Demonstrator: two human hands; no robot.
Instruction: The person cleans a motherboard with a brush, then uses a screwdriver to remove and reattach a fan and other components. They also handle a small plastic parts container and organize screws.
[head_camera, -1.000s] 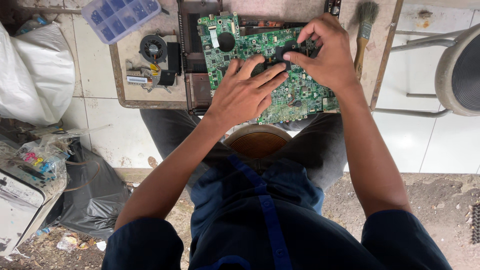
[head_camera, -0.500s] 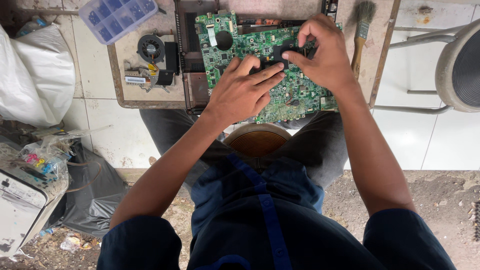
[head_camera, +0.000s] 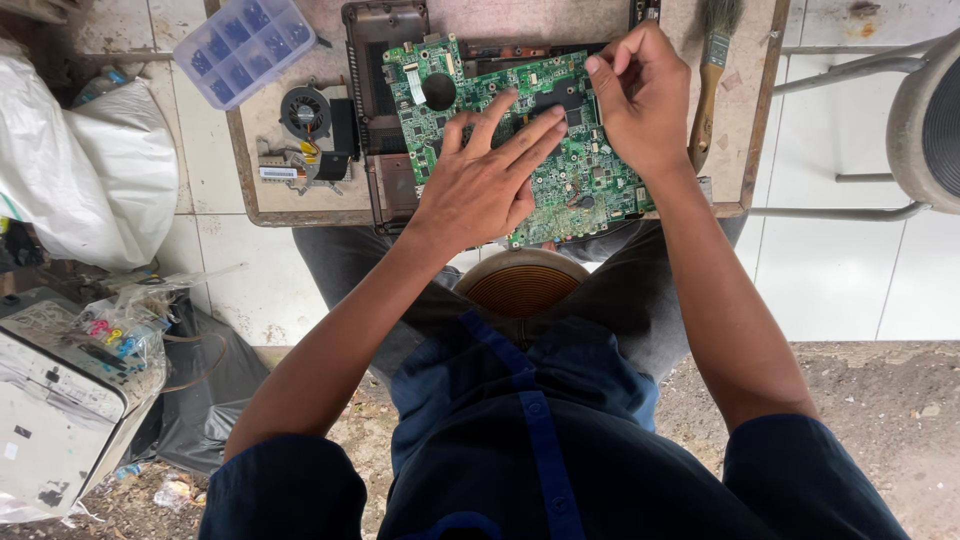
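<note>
While both hands work over it, one green circuit board (head_camera: 510, 120) lies on the desk (head_camera: 290, 205), partly on top of one dark laptop shell (head_camera: 372, 60). Count: two hands, one board, one shell, one cooling fan with heat pipe (head_camera: 305, 125), one clear blue compartment box (head_camera: 243, 48), one paintbrush (head_camera: 712, 75), one round stool (head_camera: 520, 283).

Left hand (head_camera: 480, 185): grip spread wide, fingers flat and fanned, palm pressing on the lower middle of the board. Nothing held, just touching it.

Right hand (head_camera: 640, 95): at the board's upper right part, fingers curled in, thumb and fingertips drawn close together over a dark part there. Cannot tell whether anything is actually pinched; the fingers hide it.

Relative to the board: shell under it and sticking out to the left and top; fan just left of the shell; compartment box up and left, hanging over the desk corner; paintbrush to the right, just beside the right hand, lying along the desk edge. Stool below the board, under the desk edge, between the person's knees.

Further left of the board, off the desk: one white sack (head_camera: 95, 180), one black bag (head_camera: 205, 390), one white printer (head_camera: 55, 400) with a clear bag of small colourful items (head_camera: 125, 325) on it.
</note>
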